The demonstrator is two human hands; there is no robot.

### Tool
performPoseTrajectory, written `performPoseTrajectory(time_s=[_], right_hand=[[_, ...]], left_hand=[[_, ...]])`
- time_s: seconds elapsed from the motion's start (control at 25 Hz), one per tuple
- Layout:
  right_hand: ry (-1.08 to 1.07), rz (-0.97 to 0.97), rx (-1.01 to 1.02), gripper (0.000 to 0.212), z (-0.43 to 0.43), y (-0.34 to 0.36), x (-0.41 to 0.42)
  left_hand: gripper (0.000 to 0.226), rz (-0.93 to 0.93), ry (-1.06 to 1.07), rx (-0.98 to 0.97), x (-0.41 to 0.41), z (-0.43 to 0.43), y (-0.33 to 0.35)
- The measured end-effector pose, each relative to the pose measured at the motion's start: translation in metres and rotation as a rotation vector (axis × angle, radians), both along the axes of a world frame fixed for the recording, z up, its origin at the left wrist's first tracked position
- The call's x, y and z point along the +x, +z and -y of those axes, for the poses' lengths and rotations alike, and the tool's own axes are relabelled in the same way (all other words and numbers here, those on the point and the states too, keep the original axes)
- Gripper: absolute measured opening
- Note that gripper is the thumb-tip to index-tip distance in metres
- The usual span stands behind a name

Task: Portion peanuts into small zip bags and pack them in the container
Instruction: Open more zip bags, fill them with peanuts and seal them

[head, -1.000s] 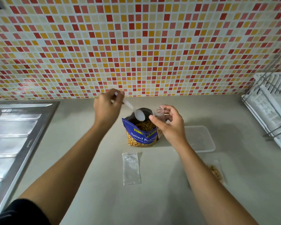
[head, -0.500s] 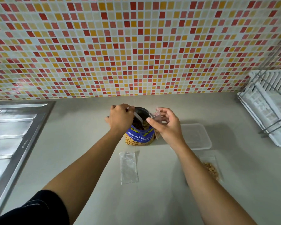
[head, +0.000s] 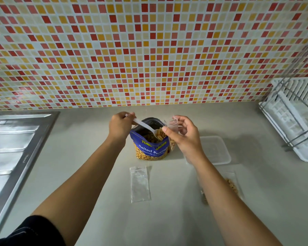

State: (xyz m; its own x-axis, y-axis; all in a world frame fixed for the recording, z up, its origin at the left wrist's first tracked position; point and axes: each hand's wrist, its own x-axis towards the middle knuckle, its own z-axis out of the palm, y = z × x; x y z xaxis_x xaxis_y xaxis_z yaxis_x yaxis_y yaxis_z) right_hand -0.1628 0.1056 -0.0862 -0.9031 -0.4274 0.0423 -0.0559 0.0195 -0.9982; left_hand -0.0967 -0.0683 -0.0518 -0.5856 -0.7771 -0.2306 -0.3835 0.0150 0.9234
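one spoon [head: 146,126] in left grip [head: 119,126], over peanut bag [head: 150,146].

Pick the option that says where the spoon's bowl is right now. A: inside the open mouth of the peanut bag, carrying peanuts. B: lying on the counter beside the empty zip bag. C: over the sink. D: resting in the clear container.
A: the left hand holds the spoon with its bowl, loaded with peanuts, inside the open peanut bag.

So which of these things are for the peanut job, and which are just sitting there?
For the job: peanut bag, spoon in the left hand, small zip bag in the right hand, empty zip bag, filled bag, container.

Just there: sink, dish rack.
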Motion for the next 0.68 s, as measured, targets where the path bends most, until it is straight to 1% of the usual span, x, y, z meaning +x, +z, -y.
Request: performPoseTrajectory(time_s=[0.16, 0.28, 0.4, 0.56, 0.68], right_hand=[[-0.01, -0.055, -0.022, 0.04, 0.0, 0.008, 0.0], [0.003, -0.097, 0.011, 0.04, 0.001, 0.015, 0.003], [0.01, -0.174, 0.133, 0.043, 0.001, 0.02, 0.006], [0.051, -0.272, 0.343, 0.048, 0.003, 0.021, 0.007], [0.06, -0.361, 0.439, 0.048, 0.008, 0.021, 0.009]], left_hand=[[0.029, -0.044, 0.054, 0.055, 0.011, 0.019, 0.003], [0.03, -0.055, 0.071, 0.089, 0.018, 0.028, 0.001], [0.028, -0.075, 0.096, 0.116, 0.022, 0.034, 0.004], [0.017, -0.173, 0.164, 0.157, 0.024, 0.045, 0.021], [0.017, -0.199, 0.145, 0.134, 0.024, 0.047, 0.036]])
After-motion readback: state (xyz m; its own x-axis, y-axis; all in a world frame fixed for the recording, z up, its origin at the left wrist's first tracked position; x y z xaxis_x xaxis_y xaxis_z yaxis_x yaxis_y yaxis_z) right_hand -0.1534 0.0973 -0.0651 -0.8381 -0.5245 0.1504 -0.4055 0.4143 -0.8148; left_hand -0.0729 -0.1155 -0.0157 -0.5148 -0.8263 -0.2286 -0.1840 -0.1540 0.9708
